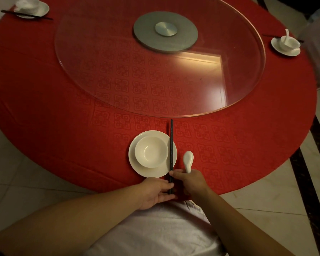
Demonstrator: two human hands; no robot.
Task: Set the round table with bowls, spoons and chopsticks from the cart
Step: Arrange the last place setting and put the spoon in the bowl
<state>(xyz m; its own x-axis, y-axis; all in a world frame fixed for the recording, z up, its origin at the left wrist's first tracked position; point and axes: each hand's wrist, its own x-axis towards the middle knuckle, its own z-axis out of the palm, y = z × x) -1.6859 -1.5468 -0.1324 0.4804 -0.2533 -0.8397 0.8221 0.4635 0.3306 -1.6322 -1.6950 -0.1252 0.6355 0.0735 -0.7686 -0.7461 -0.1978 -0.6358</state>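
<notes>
Black chopsticks (pixel 171 145) lie across the plate's right rim beside an empty white bowl (pixel 151 151); white spoon (pixel 188 160) just right.

On the bench (pixel 44 89), the bowl (pixel 151 151) sits in a plate (pixel 137 163) at the near edge, chopsticks (pixel 171 145) lying across that plate's right rim, a spoon (pixel 188 160) just right of them, and the turntable (pixel 155 71) behind the plate.

three bowls (pixel 151 152) around the glass turntable (pixel 159 56), each on one of three plates (pixel 137 159). three pairs of chopsticks (pixel 171 145), one beside each plate. two spoons (pixel 188 160) in view. two hands (pixel 155 193) nearest the turntable's near edge.
</notes>
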